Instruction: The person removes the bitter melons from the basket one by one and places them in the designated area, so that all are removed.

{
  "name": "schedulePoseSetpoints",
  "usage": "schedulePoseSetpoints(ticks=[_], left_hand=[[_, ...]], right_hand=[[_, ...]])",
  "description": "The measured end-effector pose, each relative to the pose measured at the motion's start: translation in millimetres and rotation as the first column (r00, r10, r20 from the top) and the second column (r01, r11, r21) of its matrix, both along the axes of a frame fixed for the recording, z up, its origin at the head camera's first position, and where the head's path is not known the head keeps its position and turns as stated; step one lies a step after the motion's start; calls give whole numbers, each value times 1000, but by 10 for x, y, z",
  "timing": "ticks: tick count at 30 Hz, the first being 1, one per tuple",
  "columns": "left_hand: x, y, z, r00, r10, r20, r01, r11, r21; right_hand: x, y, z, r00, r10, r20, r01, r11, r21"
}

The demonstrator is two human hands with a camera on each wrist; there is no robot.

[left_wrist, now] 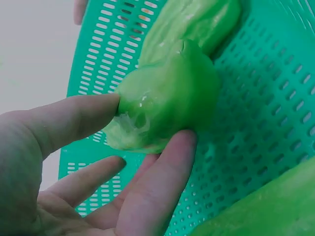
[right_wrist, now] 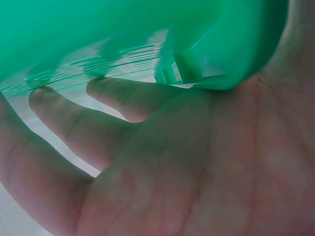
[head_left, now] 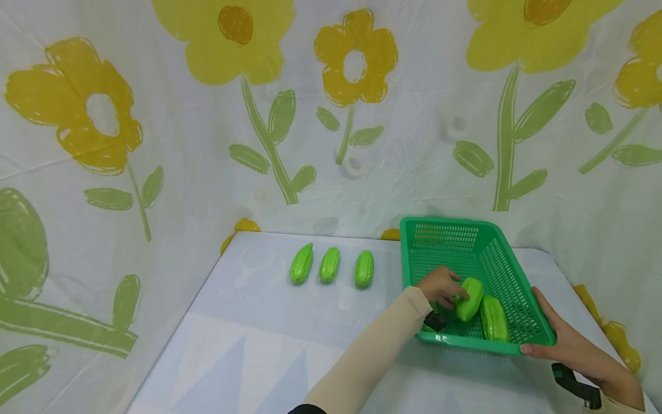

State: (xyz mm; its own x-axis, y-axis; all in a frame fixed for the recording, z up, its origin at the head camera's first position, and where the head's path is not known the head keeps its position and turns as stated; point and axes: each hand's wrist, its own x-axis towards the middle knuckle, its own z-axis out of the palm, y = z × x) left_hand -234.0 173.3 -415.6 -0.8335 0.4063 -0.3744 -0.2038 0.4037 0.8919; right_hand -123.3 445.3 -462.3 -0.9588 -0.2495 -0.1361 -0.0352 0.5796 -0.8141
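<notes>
My left hand (head_left: 443, 287) reaches into a green plastic basket (head_left: 449, 223) and pinches a glossy, ribbed green gourd (left_wrist: 162, 103) between thumb and fingers. Another green gourd (head_left: 494, 319) lies against it, toward the basket's right side. A third gourd (left_wrist: 266, 206) shows at the lower right of the left wrist view; in the head view it is mostly hidden under the left wrist. At the basket's near right corner, my right hand (head_left: 571, 339) grips the rim, thumb at the front and fingers along the outer side. The right wrist view shows those fingers (right_wrist: 123, 96) against the slotted wall.
Left of the basket, three more gourds (head_left: 329, 264) lie in a spaced row on the pale patterned table (head_left: 248, 328). A flower-printed curtain (head_left: 403, 144) hangs behind the table and along its sides.
</notes>
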Motion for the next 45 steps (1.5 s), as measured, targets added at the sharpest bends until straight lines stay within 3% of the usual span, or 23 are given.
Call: schedulePoseSetpoints(ticks=[10, 13, 22, 27, 36, 45], left_hand=[[-14, -12, 31, 999, 43, 33, -44, 998, 53], [-32, -11, 37, 998, 47, 46, -51, 996, 74], [-137, -109, 95, 992, 16, 124, -43, 974, 222], [-192, -187, 138, 991, -12, 135, -22, 967, 252], [-240, -330, 248, 985, -52, 163, -1, 950, 314], [-293, -484, 334, 983, -86, 162, 26, 939, 343]], right_hand=[[-34, -39, 45, 1000, -2, 18, 0, 995, 102], [-32, -38, 45, 1000, -5, 21, 4, 996, 93], [-36, -6, 23, 1000, -9, 18, 8, 997, 71], [-28, 14, -2, 1000, -1, 6, 0, 999, 38], [-53, -6, 35, 1000, -4, 14, 2, 992, 125], [-54, -10, 49, 1000, 7, 3, -7, 991, 133]])
